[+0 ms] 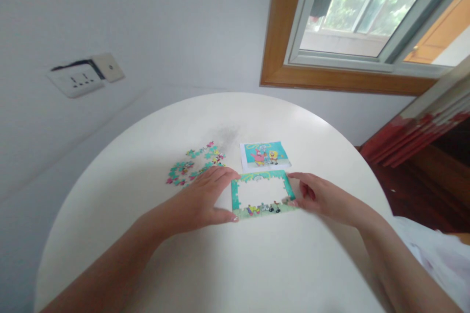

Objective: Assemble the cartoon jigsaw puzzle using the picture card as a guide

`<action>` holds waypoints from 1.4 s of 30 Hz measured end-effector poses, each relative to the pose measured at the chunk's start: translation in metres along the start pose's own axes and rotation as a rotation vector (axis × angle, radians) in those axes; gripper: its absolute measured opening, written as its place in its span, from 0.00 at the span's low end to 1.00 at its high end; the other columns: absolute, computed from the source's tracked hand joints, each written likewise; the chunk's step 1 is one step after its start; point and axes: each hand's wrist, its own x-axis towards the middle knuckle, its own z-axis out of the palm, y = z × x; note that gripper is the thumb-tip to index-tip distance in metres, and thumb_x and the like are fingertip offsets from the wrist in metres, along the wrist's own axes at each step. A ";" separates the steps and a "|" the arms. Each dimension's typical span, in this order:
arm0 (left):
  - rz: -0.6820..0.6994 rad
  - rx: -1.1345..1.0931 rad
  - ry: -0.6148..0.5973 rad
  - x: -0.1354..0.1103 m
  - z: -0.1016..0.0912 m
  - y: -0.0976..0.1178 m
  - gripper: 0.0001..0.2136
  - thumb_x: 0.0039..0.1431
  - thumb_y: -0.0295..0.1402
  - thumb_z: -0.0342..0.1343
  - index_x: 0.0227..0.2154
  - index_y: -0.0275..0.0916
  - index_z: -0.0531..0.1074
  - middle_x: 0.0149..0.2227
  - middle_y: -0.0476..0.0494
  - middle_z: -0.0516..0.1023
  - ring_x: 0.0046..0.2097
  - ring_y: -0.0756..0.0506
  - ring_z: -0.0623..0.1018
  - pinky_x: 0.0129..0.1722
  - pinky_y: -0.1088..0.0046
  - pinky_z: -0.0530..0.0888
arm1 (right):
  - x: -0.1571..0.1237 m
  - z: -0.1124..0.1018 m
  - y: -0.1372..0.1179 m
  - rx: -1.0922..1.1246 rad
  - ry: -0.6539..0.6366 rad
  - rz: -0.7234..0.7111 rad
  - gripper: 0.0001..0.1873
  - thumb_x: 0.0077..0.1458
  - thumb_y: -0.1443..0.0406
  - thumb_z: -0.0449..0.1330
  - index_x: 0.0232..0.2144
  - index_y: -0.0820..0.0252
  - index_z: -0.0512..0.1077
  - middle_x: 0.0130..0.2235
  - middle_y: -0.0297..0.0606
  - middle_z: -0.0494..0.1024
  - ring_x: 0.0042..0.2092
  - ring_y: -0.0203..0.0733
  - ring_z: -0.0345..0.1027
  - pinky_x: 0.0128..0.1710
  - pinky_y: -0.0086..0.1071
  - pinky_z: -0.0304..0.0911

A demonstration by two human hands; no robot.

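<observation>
A jigsaw puzzle border (235, 196), joined into a rectangle around a bare middle, lies flat on the white table. My left hand (205, 199) touches its left side, thumb at the lower left corner and fingers stretched to the upper left corner. At the right side, my right hand (316, 193) has its index finger at the upper right corner and its thumb at the lower right, the other fingers curled. Neither hand is closed on a piece. Loose puzzle pieces (177, 172) lie beyond my left hand, which partly hides them. Just behind the border is a reference picture (267, 155) with cartoon figures.
The round white table (235, 112) stands against a wall with a power socket (79, 79). A wood-framed window (345, 76) is at the upper right, with a red and white curtain (414, 132) beside it. White cloth (429, 249) shows at the lower right.
</observation>
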 end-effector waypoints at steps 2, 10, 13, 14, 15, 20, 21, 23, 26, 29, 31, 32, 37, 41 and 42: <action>-0.029 0.022 0.046 0.000 -0.005 -0.004 0.29 0.56 0.45 0.58 0.58 0.40 0.58 0.59 0.37 0.64 0.61 0.38 0.63 0.61 0.58 0.61 | 0.000 0.000 -0.002 0.007 0.014 0.008 0.33 0.54 0.53 0.60 0.57 0.63 0.63 0.34 0.40 0.74 0.31 0.39 0.65 0.31 0.32 0.62; -0.186 0.230 0.318 0.001 -0.030 -0.042 0.14 0.62 0.32 0.44 0.42 0.38 0.73 0.43 0.39 0.74 0.46 0.39 0.71 0.50 0.58 0.68 | 0.002 -0.002 -0.004 0.058 0.045 0.052 0.31 0.56 0.48 0.57 0.55 0.60 0.64 0.28 0.34 0.70 0.28 0.37 0.62 0.28 0.30 0.57; -0.254 0.256 0.293 -0.006 -0.032 -0.060 0.17 0.54 0.26 0.43 0.38 0.38 0.76 0.40 0.39 0.73 0.43 0.39 0.72 0.47 0.57 0.69 | 0.003 -0.002 0.000 0.074 0.051 0.045 0.30 0.57 0.50 0.56 0.56 0.60 0.64 0.28 0.33 0.71 0.28 0.37 0.62 0.28 0.30 0.57; -0.272 0.250 0.276 -0.009 -0.032 -0.065 0.17 0.53 0.25 0.43 0.37 0.38 0.76 0.39 0.39 0.73 0.42 0.39 0.72 0.46 0.57 0.70 | 0.004 -0.002 0.001 0.076 0.051 0.042 0.29 0.57 0.51 0.56 0.56 0.60 0.63 0.28 0.33 0.71 0.28 0.37 0.62 0.28 0.30 0.57; -0.283 0.245 0.254 -0.012 -0.033 -0.070 0.17 0.52 0.26 0.43 0.38 0.38 0.77 0.40 0.38 0.74 0.43 0.38 0.72 0.46 0.57 0.70 | 0.004 -0.002 0.002 0.075 0.051 0.041 0.28 0.57 0.52 0.56 0.56 0.60 0.63 0.28 0.33 0.71 0.28 0.37 0.62 0.28 0.30 0.57; -0.339 0.270 0.242 -0.022 -0.039 -0.085 0.16 0.55 0.37 0.48 0.41 0.39 0.76 0.41 0.38 0.75 0.45 0.37 0.73 0.49 0.55 0.68 | 0.004 0.000 0.005 0.046 0.069 0.044 0.26 0.58 0.54 0.55 0.55 0.58 0.65 0.27 0.32 0.71 0.27 0.37 0.63 0.27 0.30 0.56; -0.346 0.283 0.244 -0.023 -0.040 -0.086 0.16 0.55 0.39 0.48 0.42 0.39 0.75 0.42 0.38 0.75 0.45 0.37 0.73 0.50 0.56 0.68 | 0.005 0.000 0.006 0.039 0.074 0.045 0.25 0.58 0.54 0.54 0.55 0.58 0.65 0.27 0.32 0.70 0.27 0.37 0.63 0.27 0.30 0.56; -0.368 0.304 0.242 -0.025 -0.042 -0.087 0.17 0.56 0.41 0.49 0.43 0.39 0.75 0.42 0.39 0.75 0.46 0.38 0.73 0.51 0.58 0.68 | 0.005 -0.002 0.007 0.027 0.105 0.045 0.23 0.58 0.55 0.53 0.53 0.58 0.66 0.27 0.32 0.71 0.27 0.37 0.62 0.27 0.30 0.56; -0.429 0.310 0.211 -0.031 -0.045 -0.090 0.19 0.55 0.42 0.48 0.44 0.38 0.74 0.43 0.39 0.75 0.46 0.38 0.74 0.49 0.60 0.69 | 0.007 -0.007 0.009 0.066 0.228 0.041 0.20 0.59 0.57 0.51 0.50 0.57 0.69 0.27 0.33 0.71 0.27 0.37 0.62 0.29 0.31 0.58; -0.484 0.301 0.203 -0.037 -0.048 -0.095 0.20 0.55 0.42 0.47 0.44 0.38 0.74 0.42 0.38 0.75 0.42 0.40 0.75 0.45 0.62 0.71 | 0.008 -0.012 0.011 0.163 0.406 0.076 0.20 0.60 0.55 0.50 0.48 0.58 0.70 0.26 0.33 0.71 0.26 0.37 0.61 0.26 0.31 0.57; -0.513 0.294 0.210 -0.038 -0.049 -0.097 0.19 0.56 0.43 0.47 0.43 0.38 0.74 0.41 0.39 0.75 0.39 0.41 0.75 0.44 0.64 0.71 | 0.009 -0.012 0.010 0.195 0.495 0.101 0.21 0.59 0.53 0.50 0.46 0.59 0.71 0.26 0.34 0.71 0.25 0.37 0.61 0.24 0.30 0.56; -0.520 0.289 0.209 -0.038 -0.049 -0.097 0.19 0.56 0.43 0.47 0.43 0.38 0.75 0.40 0.39 0.75 0.39 0.42 0.75 0.43 0.64 0.71 | 0.010 -0.012 0.010 0.198 0.523 0.101 0.21 0.59 0.52 0.51 0.45 0.59 0.72 0.26 0.35 0.71 0.25 0.37 0.61 0.24 0.30 0.56; -0.356 0.273 0.274 -0.027 -0.040 -0.087 0.16 0.57 0.42 0.49 0.39 0.40 0.76 0.40 0.40 0.76 0.44 0.40 0.73 0.49 0.60 0.67 | 0.013 -0.005 0.008 0.153 0.543 0.052 0.21 0.59 0.52 0.51 0.44 0.59 0.73 0.26 0.35 0.71 0.26 0.37 0.61 0.25 0.30 0.57; -0.275 0.242 0.332 -0.017 -0.029 -0.075 0.13 0.59 0.38 0.50 0.38 0.41 0.77 0.40 0.40 0.75 0.44 0.40 0.72 0.48 0.59 0.67 | 0.017 -0.002 0.009 0.161 0.555 0.037 0.20 0.59 0.53 0.51 0.43 0.59 0.73 0.27 0.35 0.72 0.27 0.38 0.63 0.27 0.30 0.57; -0.283 0.240 0.343 -0.015 -0.027 -0.074 0.12 0.59 0.37 0.49 0.38 0.41 0.76 0.40 0.40 0.74 0.44 0.40 0.71 0.48 0.59 0.67 | 0.017 -0.002 0.010 0.166 0.561 0.033 0.20 0.59 0.53 0.51 0.43 0.59 0.73 0.27 0.35 0.72 0.28 0.38 0.63 0.27 0.31 0.58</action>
